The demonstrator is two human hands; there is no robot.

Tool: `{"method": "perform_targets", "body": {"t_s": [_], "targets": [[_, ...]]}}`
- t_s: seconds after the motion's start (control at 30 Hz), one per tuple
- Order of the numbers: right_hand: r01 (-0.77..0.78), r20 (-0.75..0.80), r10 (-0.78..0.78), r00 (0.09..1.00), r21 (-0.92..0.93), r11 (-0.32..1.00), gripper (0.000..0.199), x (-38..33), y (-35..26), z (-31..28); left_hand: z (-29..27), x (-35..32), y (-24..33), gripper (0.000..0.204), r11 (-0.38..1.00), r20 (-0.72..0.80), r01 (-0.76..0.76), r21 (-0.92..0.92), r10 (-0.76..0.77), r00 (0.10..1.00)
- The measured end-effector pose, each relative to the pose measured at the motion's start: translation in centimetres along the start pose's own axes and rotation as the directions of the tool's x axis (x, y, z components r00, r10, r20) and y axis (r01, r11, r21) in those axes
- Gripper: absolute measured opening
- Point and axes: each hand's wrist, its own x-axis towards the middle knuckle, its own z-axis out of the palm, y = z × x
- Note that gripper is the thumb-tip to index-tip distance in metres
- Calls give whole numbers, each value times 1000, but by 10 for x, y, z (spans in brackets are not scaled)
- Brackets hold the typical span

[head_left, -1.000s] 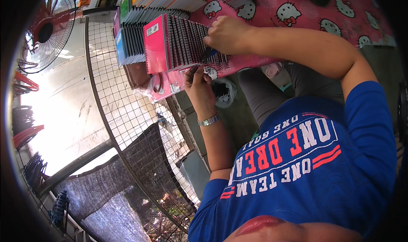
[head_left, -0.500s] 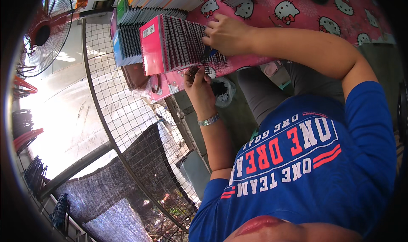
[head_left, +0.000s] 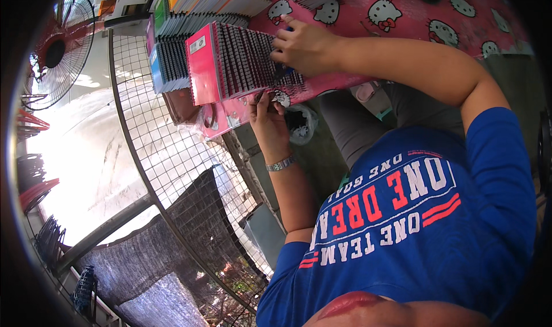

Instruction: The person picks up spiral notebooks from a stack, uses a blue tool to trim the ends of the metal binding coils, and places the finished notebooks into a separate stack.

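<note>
Gripping a dark tool [head_left: 282,72], the right hand [head_left: 300,46] is beside notebooks [head_left: 201,65] staggered, perhaps baring their coils [head_left: 246,57]. Whether the left hand [head_left: 265,115] grips, I cannot tell.

Bright light [head_left: 86,149] glares behind a wire-mesh panel [head_left: 154,126], near a fan [head_left: 54,53] and dark netting [head_left: 135,261].

Shirt lettering [head_left: 374,205] — notebook label [head_left: 197,45] seemingly illegible

At eleven o'clock the pink notebook cover [head_left: 201,65] looks glossy; at one, the tablecloth [head_left: 353,18] resembles smooth plastic; at eight, the dark cloth [head_left: 149,252] looks matt and rough.
</note>
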Motion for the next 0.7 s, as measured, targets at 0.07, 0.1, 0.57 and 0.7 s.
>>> {"method": "perform_targets", "body": {"t_s": [0.07, 0.1, 0.57, 0.7], "targets": [[51, -106, -52, 993, -17, 999, 12, 8, -3, 0, 2, 0, -6, 8, 996, 1, -28, 84, 28, 1000], [-6, 218, -1, 976, 31, 999, 13, 16, -7, -8, 2, -1, -7, 7, 984, 3, -58, 166, 58, 998], [-75, 519, 27, 854, 72, 995, 16, 16, -7, -5, -4, 5, -17, 19, 971, 16, -55, 233, 53, 998], [-119, 428, 77, 900, 72, 990, 16, 2, 2, 1, -6, 5, -16, 22, 981, -2, -34, 189, 35, 999]]}}
